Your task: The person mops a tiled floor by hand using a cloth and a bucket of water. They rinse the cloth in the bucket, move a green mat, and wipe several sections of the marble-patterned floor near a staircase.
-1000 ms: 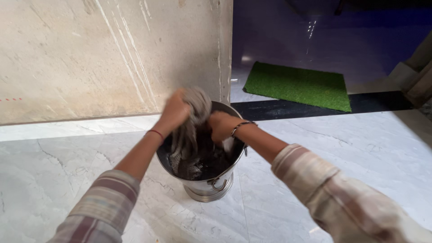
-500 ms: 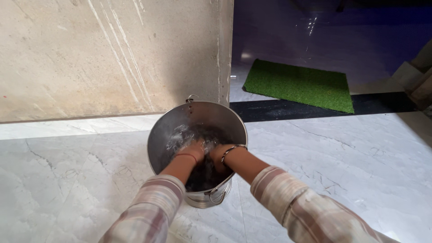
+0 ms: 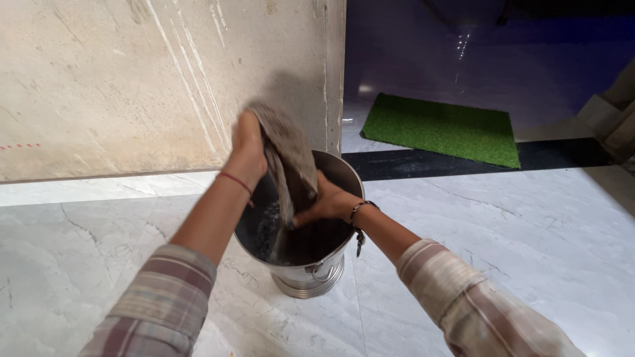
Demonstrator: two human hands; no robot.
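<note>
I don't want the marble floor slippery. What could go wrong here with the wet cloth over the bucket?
The left hand lifts the grey cloth above the steel bucket while the right hand grips it lower down. Drips could miss the rim and wet the floor. Pulling sideways might also tip the bucket.

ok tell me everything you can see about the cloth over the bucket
The cloth is a grey-brown rag, coarse-looking and apparently wet, bunched into a long hanging strip. The left hand grips its top end, raised above the rim; the right hand clasps it lower down. Its bottom end hangs inside the steel bucket, which stands on the pale marble floor and holds dark water. Its weave and full size cannot be made out.
</note>
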